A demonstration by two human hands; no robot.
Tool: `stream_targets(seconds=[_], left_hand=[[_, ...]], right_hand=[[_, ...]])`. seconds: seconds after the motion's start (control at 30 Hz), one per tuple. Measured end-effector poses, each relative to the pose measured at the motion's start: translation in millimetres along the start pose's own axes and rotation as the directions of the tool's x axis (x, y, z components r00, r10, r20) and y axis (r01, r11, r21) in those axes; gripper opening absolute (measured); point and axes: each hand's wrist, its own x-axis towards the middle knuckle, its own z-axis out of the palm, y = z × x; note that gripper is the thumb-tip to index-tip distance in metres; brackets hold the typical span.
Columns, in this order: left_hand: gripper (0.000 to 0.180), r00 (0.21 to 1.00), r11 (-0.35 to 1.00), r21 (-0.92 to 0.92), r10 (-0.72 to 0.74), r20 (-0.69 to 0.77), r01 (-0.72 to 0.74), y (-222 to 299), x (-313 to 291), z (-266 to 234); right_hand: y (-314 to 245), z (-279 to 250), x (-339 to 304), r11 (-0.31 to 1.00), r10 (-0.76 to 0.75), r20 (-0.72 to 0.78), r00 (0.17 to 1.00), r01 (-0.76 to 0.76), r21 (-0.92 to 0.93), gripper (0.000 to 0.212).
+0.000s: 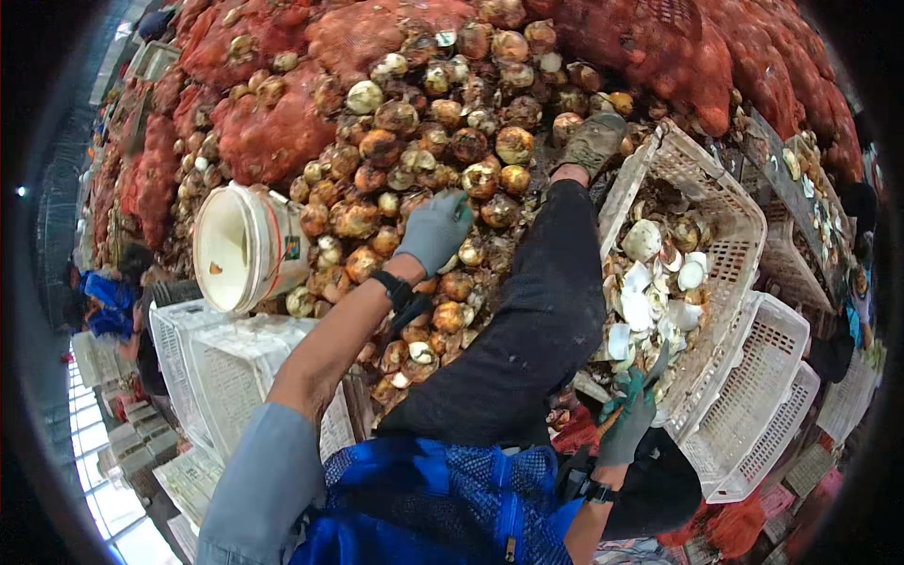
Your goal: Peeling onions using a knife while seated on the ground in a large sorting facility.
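Observation:
My left hand (435, 232), in a grey glove with green fingertips, is down on a heap of brown-skinned onions (377, 149). Its fingers curl together, and whatever lies beneath them is hidden. At the lower right, my right hand (629, 419), in a similar glove, is closed round the handle of a knife (656, 363). The blade points up, beside the near end of a dirty white plastic crate (727, 231). Inside that crate lie pale peeled onion pieces (640, 299) and loose skins.
A white bucket (235, 247) lies tilted at the left, above white crates (221, 363). Red mesh sacks (650, 56) line the back. My bent leg (527, 325) and boot (595, 143) stand between heap and crate. More crates (753, 395) sit at the right. Other people are at both edges.

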Motion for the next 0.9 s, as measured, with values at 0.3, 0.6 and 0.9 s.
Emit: stream_targets(seconds=[0.3,0.6,0.9], left_hand=[[0.048,0.960,0.912,0.329,0.275,-0.044,-0.246,12,172,56],[0.072,0.949,0.923,0.383,-0.084,0.304,-0.041,61,239,81],[0.095,0.819,0.906,0.318,0.052,0.572,-0.280,57,265,107]], right_hand=[[3,-3,-3,0.999,-0.039,-0.070,0.997,0.037,-0.036,0.033],[32,-14,11,0.981,0.085,-0.180,0.980,-0.050,0.188,0.032],[102,-88,9,0.288,-0.518,0.322,0.792,0.516,-0.806,0.050]])
